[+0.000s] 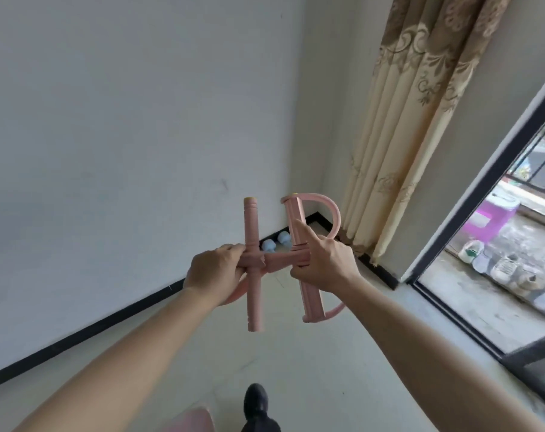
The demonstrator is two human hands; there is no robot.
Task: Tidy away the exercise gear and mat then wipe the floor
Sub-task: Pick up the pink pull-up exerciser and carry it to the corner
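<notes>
Pink pedal puller (252, 232), left hand (213, 269) clenched round its middle, right hand (324, 266) gripping, forefinger straight

Light: daylight only, src = window (533, 169), right of frame. Overall bright, exposure OK. Scene outside window washed out, near-blown in patches. Curtain (405, 120) just beside window evenly lit; folds give soft shading. Wall (124, 120), well left of window, reads flat grey-white, no glare. Shadows weak, soft-edged. Shoe (256, 400), below and left of window, near-black, no detail.

Sharpness: soft throughout, smeary texture. Pink puller (254, 300), left of window, is sharpest item; edges still slightly fuzzy. Dumbbells (268, 245), also left of window, small and blurry.

Distortion: wide-angle. Window frame leans hard; straight lines tilt more twd pic edges.
</notes>
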